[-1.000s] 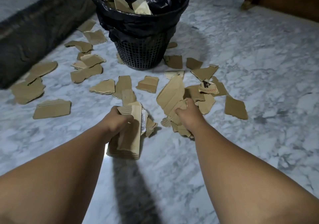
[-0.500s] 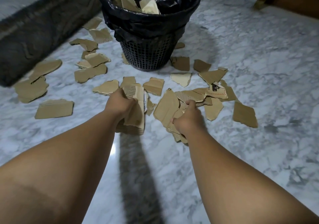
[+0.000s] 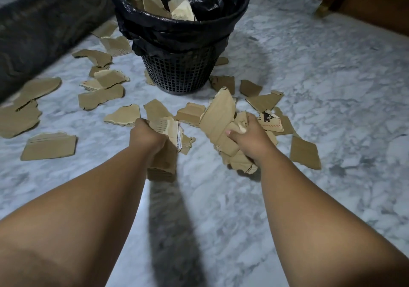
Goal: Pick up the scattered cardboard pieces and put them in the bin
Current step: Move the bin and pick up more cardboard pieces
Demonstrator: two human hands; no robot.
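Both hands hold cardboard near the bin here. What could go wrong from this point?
1. The right hand grips a loose, uneven bundle; scraps hanging below it may drop on the way.
2. Pieces already pile high in the bin, so new ones might slide off.
3. The stack in the left hand is thick and could fan apart.

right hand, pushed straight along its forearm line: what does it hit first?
Likely the bin, at its mesh wall, led by the cardboard bundle the right hand grips; height over the floor pieces is unclear.
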